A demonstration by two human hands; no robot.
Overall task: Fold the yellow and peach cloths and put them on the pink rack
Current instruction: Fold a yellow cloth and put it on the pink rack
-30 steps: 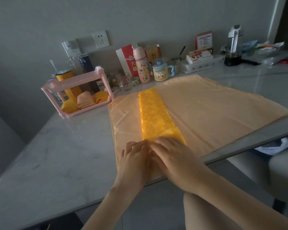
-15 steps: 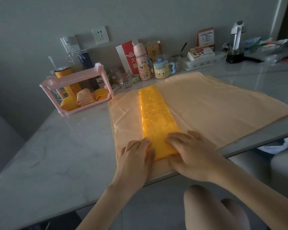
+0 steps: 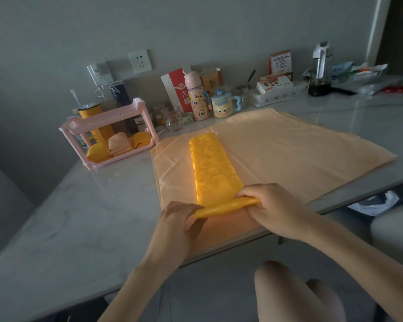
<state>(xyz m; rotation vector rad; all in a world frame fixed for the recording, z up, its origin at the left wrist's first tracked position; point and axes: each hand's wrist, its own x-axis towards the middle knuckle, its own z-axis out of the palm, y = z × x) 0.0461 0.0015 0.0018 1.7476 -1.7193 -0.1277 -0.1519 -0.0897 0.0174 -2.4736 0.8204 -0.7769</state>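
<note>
Since half a second ago, both hands have left their flat press on the near end of the yellow cloth, and that end is now turned up into a narrow roll lying crosswise. The left hand pinches the left end of the roll, fingers curled over it and thumb beneath. The right hand grips the right end with its fingers wrapped round the cloth.

Beyond the roll, the yellow cloth runs away from the person as a long folded strip, flat and slightly slanted. It lies on the left part of the peach cloth, which is spread wide over the grey marble table, with its zigzag edge along the table's near edge.

To the left, apart from the spread cloths, the pink rack stands on the table. Its lower shelf holds three folded cloths side by side: yellow, peach, yellow. Its upper shelf shows nothing on it.

Along the wall behind stand a pink bottle, a cartoon mug just beside it and a small glass. A wall socket sits above them.
</note>
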